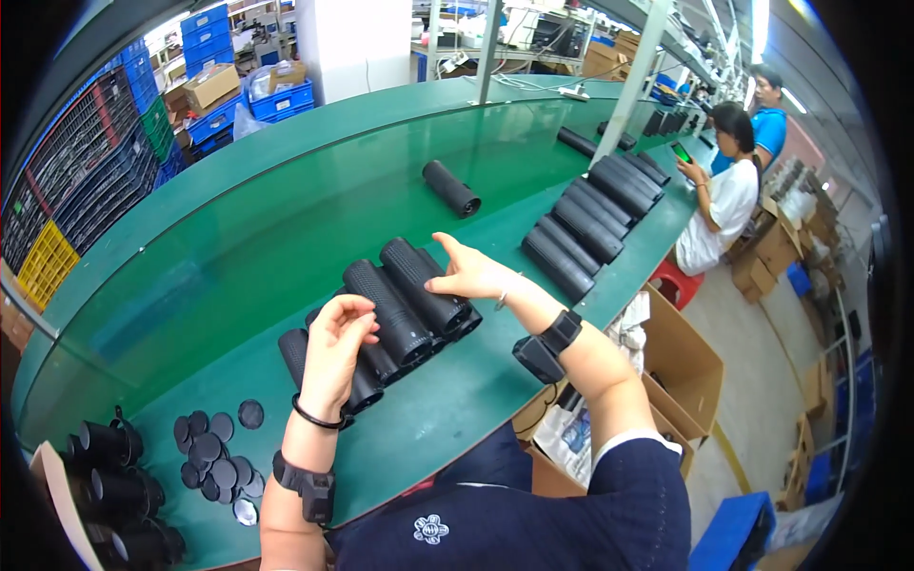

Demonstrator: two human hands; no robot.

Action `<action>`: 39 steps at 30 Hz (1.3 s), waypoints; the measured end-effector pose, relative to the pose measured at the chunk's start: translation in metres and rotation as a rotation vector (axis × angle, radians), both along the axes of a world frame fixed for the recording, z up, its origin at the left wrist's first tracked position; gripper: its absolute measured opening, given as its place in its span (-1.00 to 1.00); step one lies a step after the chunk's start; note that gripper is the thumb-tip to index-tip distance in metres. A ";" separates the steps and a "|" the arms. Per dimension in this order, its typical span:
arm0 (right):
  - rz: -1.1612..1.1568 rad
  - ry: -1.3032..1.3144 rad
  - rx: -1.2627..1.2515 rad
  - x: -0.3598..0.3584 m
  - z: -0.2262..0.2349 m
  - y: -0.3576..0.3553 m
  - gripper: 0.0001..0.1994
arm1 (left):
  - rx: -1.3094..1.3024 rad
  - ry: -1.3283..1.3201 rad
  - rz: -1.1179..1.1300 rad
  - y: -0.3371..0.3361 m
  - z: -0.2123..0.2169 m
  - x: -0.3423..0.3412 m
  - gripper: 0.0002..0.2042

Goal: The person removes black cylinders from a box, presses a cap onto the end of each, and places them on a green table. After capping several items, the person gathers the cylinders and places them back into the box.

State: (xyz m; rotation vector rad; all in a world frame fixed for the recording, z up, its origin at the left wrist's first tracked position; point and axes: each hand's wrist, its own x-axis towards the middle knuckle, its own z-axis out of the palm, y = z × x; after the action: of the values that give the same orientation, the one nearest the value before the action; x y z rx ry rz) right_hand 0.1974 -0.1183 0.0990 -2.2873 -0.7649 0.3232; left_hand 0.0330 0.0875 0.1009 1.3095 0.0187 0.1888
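Black ribbed tubes (387,307) lie side by side in a stack on the green bench in front of me. My left hand (333,349) hovers over the left part of this group, its fingers curled in toward the thumb; whether something small sits between them I cannot make out. At the group's right end, my right hand (473,273) has thumb and forefinger spread apart. Its thumb tip rests on or just over the rightmost upper tube (424,282). Loose black round discs (221,447) lie in a heap left of my left forearm.
One separate tube (450,188) lies farther back. Another row of tubes (581,228) is at the right. Black cylindrical parts (119,485) fill a carton at the lower left. Two people (728,181) are by the bench's far right. An open cardboard box (681,366) stands beside the bench.
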 end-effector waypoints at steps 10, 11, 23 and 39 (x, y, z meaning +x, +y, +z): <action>-0.001 -0.149 0.540 -0.141 -0.002 -0.073 -0.22 | 0.034 -0.260 -0.255 -0.089 0.008 -0.003 -0.42; 0.048 -0.120 0.657 -0.140 -0.009 -0.082 -0.35 | 0.038 -0.280 -0.320 -0.093 0.003 -0.005 -0.39; 0.027 0.278 1.038 -0.172 -0.016 -0.084 -0.64 | 0.438 -0.455 -0.412 -0.108 -0.027 -0.036 -0.37; 0.062 0.223 0.694 -0.186 -0.042 -0.084 -0.31 | -0.553 -0.228 -0.517 -0.082 -0.047 -0.016 -0.49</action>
State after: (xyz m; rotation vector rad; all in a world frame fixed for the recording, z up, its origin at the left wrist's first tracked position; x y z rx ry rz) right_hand 0.0112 -0.2021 0.0570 -1.5514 -0.6959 0.2786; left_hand 0.0175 0.0053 0.0543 0.7022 -0.4301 -0.1086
